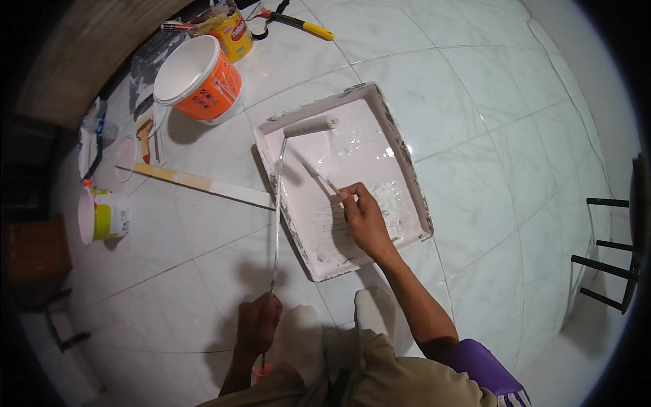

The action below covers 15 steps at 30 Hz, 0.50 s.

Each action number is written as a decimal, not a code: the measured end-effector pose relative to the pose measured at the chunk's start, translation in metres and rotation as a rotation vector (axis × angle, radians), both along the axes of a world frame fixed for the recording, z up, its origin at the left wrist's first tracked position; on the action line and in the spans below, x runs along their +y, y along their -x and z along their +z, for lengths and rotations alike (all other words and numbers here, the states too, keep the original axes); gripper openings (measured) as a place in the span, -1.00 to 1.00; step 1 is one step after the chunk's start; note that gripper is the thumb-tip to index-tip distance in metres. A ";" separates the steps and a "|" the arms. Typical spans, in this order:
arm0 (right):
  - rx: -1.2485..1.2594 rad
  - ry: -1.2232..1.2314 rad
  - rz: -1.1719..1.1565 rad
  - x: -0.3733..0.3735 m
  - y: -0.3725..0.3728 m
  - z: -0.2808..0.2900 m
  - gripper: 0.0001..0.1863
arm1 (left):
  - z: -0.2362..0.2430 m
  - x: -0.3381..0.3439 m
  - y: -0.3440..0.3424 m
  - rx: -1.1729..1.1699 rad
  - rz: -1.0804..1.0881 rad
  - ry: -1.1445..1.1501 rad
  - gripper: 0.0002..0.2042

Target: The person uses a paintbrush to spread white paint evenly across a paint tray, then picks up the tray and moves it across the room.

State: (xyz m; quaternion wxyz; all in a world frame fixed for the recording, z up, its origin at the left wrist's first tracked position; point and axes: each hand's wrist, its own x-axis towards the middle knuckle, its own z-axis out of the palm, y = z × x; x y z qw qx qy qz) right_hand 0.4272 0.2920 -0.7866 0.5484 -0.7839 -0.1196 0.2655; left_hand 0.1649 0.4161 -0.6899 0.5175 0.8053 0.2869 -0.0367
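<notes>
A paint tray (319, 105) smeared with pale pinkish paint lies on the floor before my feet. My left hand (259, 322) is closed round the long thin metal rod of a paint roller (310, 127). The roller's sleeve rests over the far left part of the tray, coated in the same paint. My right hand (366, 220) is over the tray, its fingers pinching a thin stick (327, 182) that points to the far left. The stick's tip reaches above the wet paint, and I cannot make out its kind. A painted wooden strip (196, 182) meets the tray's left edge.
Far left stands a white bucket (203, 95) with an orange label, beside a yellow tub (234, 37). A scraper with a yellow handle (312, 28), a paintbrush (144, 139) and a small green-and-white tub (105, 216) lie around. Black furniture legs (603, 266) stand at right.
</notes>
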 end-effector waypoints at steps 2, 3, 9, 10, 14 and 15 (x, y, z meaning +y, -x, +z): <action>0.030 0.034 -0.108 0.002 -0.006 0.000 -0.75 | 0.000 -0.001 0.004 -0.002 0.004 -0.070 -0.51; 0.076 0.058 -0.158 0.001 -0.012 -0.002 -0.76 | 0.000 -0.002 0.004 0.010 0.015 -0.046 -0.52; 0.084 -0.015 0.024 0.000 -0.006 0.000 -0.72 | -0.003 -0.001 0.003 -0.006 -0.004 -0.088 -0.53; 0.073 0.021 -0.039 0.000 -0.009 0.000 -0.73 | -0.001 -0.001 0.002 -0.007 0.000 -0.071 -0.54; 0.094 0.019 0.077 0.008 -0.002 0.004 -0.73 | 0.001 -0.001 0.005 0.016 0.012 -0.008 -0.60; 0.096 0.022 0.131 0.006 -0.001 0.004 -0.73 | -0.004 0.000 0.007 -0.027 -0.039 -0.074 -0.72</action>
